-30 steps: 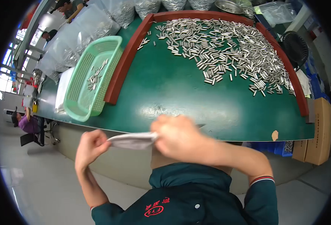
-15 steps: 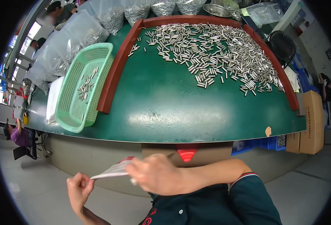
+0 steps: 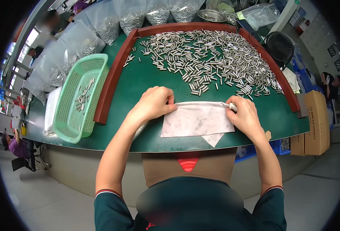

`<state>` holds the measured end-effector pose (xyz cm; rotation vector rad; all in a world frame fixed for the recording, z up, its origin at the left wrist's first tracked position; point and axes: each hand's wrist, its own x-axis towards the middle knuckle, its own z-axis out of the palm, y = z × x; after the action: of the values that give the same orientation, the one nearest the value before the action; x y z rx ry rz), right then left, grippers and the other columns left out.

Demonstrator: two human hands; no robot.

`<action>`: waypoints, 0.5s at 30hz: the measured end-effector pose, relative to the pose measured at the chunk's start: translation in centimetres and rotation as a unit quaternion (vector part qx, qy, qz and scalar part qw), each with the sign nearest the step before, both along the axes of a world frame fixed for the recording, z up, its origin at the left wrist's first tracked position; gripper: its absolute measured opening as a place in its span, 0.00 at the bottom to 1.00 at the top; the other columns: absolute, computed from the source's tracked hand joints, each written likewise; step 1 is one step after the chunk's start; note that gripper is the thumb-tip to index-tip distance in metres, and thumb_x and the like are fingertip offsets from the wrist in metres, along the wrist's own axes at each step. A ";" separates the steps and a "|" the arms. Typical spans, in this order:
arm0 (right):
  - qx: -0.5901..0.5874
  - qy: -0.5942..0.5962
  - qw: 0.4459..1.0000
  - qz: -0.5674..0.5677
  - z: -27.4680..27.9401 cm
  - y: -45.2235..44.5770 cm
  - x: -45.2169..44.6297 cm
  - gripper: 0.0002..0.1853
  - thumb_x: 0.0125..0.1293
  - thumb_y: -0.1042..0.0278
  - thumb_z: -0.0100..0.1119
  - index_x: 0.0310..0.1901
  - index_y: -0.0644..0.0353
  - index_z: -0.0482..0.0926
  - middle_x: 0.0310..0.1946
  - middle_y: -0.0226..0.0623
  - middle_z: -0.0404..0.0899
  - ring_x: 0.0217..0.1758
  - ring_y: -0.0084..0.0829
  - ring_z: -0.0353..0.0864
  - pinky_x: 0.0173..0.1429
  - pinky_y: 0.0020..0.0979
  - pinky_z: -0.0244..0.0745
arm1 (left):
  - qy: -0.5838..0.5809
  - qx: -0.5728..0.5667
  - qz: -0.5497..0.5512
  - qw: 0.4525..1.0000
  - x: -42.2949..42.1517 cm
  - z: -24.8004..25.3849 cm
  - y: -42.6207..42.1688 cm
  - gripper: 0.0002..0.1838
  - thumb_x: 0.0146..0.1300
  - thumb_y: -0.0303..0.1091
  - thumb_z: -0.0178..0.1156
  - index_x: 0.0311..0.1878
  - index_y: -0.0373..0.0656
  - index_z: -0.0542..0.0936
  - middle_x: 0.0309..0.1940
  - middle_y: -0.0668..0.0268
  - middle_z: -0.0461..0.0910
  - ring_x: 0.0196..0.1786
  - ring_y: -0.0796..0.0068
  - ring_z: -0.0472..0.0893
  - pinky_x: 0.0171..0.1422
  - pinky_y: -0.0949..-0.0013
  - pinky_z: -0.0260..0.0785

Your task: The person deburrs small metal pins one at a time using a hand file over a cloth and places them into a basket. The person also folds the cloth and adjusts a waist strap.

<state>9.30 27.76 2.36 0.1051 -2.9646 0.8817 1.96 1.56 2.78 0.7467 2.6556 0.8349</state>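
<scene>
A whitish cloth (image 3: 197, 119) with grey smudges is stretched out over the near part of the green table, a loose corner hanging down at its lower edge. My left hand (image 3: 155, 103) pinches its upper left corner between thumb and fingers. At the upper right corner, my right hand (image 3: 246, 116) is closed on the cloth too; a small white bit shows at its fingers, and I cannot make out what it is. Beyond both hands, many short metal pins (image 3: 216, 57) lie spread on the table, apart from the cloth.
Dark red wooden rails (image 3: 114, 77) border the pins. To the left stands a green plastic basket (image 3: 64, 106) with some pins inside. Clear bags of metal parts (image 3: 131, 17) line the back. A black fan (image 3: 279, 46) and cardboard boxes (image 3: 316, 123) are on the right.
Both hands have moved forward and up with the cloth, from in front of my body to over the table. The cloth is now spread wide between them.
</scene>
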 end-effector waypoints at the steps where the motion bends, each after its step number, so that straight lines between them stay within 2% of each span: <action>1: 0.035 0.051 0.998 0.009 -0.6 0.3 -0.5 0.08 0.48 0.73 0.53 0.32 0.62 0.76 0.26 0.45 0.76 0.30 0.45 0.77 0.34 0.41 0.71 | 0.013 -0.020 0.010 1.000 -0.1 0.0 0.4 0.10 0.45 0.33 0.63 0.24 0.37 0.75 0.14 0.62 0.71 0.20 0.70 0.72 0.26 0.67 0.62; 2: 0.068 0.100 0.992 0.019 -0.7 0.3 -0.7 0.09 0.48 0.73 0.54 0.34 0.61 0.76 0.28 0.43 0.77 0.32 0.44 0.77 0.35 0.41 0.71 | 0.014 -0.022 0.013 1.000 0.1 0.0 0.5 0.10 0.45 0.33 0.63 0.24 0.37 0.75 0.14 0.62 0.71 0.20 0.70 0.72 0.26 0.67 0.62; 4: 0.060 0.115 0.992 -0.004 0.1 0.1 -0.5 0.13 0.48 0.71 0.58 0.38 0.60 0.75 0.32 0.40 0.76 0.34 0.43 0.77 0.36 0.40 0.72 | 0.138 -0.026 0.067 0.988 1.3 -0.3 0.4 0.11 0.47 0.34 0.63 0.30 0.39 0.75 0.13 0.63 0.68 0.19 0.70 0.70 0.28 0.67 0.61; 5: 0.045 0.142 0.989 -0.022 0.9 -0.1 -0.3 0.13 0.48 0.70 0.59 0.38 0.61 0.75 0.32 0.40 0.76 0.34 0.43 0.77 0.36 0.40 0.72 | 0.098 -0.028 0.087 0.991 1.9 0.6 0.4 0.13 0.50 0.32 0.61 0.37 0.39 0.73 0.13 0.66 0.64 0.19 0.74 0.67 0.28 0.70 0.58; 6: -0.008 0.229 0.973 -0.013 1.4 -0.2 -0.5 0.14 0.47 0.69 0.63 0.37 0.61 0.74 0.27 0.39 0.74 0.28 0.41 0.76 0.33 0.37 0.71 | 0.098 -0.031 0.089 0.991 2.3 1.0 0.1 0.13 0.50 0.32 0.61 0.37 0.39 0.73 0.13 0.66 0.64 0.19 0.74 0.67 0.28 0.70 0.58; 7: -0.087 0.176 0.979 -0.047 2.7 -0.3 -0.1 0.13 0.49 0.69 0.65 0.35 0.61 0.74 0.19 0.33 0.70 0.19 0.29 0.71 0.24 0.29 0.65 | 0.026 0.050 0.098 0.994 2.7 1.2 -0.2 0.12 0.51 0.31 0.59 0.39 0.38 0.72 0.14 0.68 0.63 0.20 0.77 0.65 0.28 0.72 0.58; 8: -0.200 0.159 0.966 -0.033 3.3 -0.1 0.1 0.10 0.52 0.69 0.65 0.32 0.62 0.73 0.15 0.25 0.64 0.17 0.16 0.60 0.21 0.20 0.55 | -0.048 0.129 0.105 0.985 3.0 1.2 -0.4 0.12 0.52 0.29 0.57 0.41 0.37 0.71 0.15 0.70 0.62 0.21 0.79 0.64 0.28 0.73 0.58; 9: -0.330 0.165 0.930 0.000 3.4 -0.2 0.1 0.08 0.56 0.70 0.61 0.29 0.62 0.72 0.16 0.20 0.62 0.19 0.10 0.56 0.22 0.16 0.50 | -0.075 0.136 0.079 0.985 3.1 1.1 -0.5 0.13 0.53 0.24 0.50 0.44 0.35 0.69 0.21 0.71 0.64 0.24 0.82 0.63 0.29 0.76 0.58; 10: -0.472 0.149 0.868 0.044 3.1 -0.3 -0.1 0.11 0.60 0.68 0.56 0.24 0.60 0.68 0.15 0.20 0.61 0.18 0.11 0.54 0.22 0.16 0.48 | -0.086 0.137 0.056 0.985 3.4 1.2 -0.2 0.14 0.52 0.23 0.48 0.44 0.36 0.69 0.24 0.70 0.65 0.25 0.82 0.64 0.31 0.76 0.60; 11: -0.605 0.108 0.780 0.119 2.8 -0.9 -0.5 0.16 0.64 0.64 0.49 0.20 0.58 0.62 0.13 0.22 0.56 0.16 0.14 0.51 0.20 0.19 0.45 | -0.094 0.139 0.032 0.985 3.6 1.4 0.4 0.14 0.51 0.22 0.46 0.44 0.36 0.69 0.26 0.69 0.66 0.27 0.81 0.65 0.33 0.76 0.61; 13: -0.723 0.073 0.674 0.132 1.7 -3.2 -1.5 0.19 0.67 0.61 0.43 0.18 0.56 0.57 0.12 0.24 0.52 0.15 0.17 0.47 0.19 0.22 0.44 | -0.023 0.171 -0.006 0.985 3.5 0.3 1.6 0.14 0.50 0.19 0.45 0.42 0.36 0.71 0.29 0.66 0.68 0.29 0.78 0.67 0.36 0.75 0.64; 15: -0.738 0.025 0.657 0.152 -0.2 -3.9 -2.4 0.21 0.68 0.62 0.41 0.16 0.56 0.56 0.11 0.25 0.52 0.14 0.17 0.47 0.19 0.22 0.44 | 0.012 0.164 -0.007 0.986 3.6 -0.3 2.8 0.10 0.49 0.18 0.49 0.37 0.36 0.73 0.31 0.63 0.72 0.32 0.75 0.72 0.38 0.73 0.66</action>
<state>6.92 23.90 2.18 0.4872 -1.2803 2.7805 5.51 4.41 2.49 0.8519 2.5604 1.2864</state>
